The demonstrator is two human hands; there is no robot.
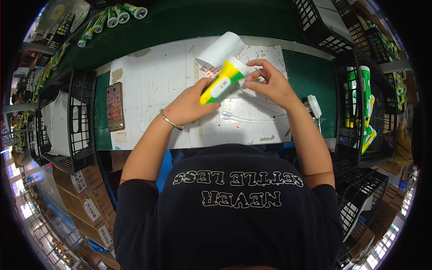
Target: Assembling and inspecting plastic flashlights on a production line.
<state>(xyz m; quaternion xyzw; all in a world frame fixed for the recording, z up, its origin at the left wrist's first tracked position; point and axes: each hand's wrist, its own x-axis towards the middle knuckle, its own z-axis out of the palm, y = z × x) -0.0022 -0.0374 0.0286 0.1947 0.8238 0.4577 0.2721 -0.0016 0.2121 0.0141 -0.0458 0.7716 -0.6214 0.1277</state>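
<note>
A yellow, green and white flashlight is tilted over the worktable, its white head up and to the right. Around its lower body my left hand is closed. Close to the flashlight's head, my right hand has its fingers curled in a pinch. Something thin shows between those fingers, too small to name. White cables lie on the table below the hands, and one runs up toward the flashlight. Just behind the flashlight rests a white roll, with red-and-white labels beside it.
A phone lies at the left, near a black crate containing white sheets. At the right stand a white adapter and a black crate of flashlights. More flashlights line the far left edge.
</note>
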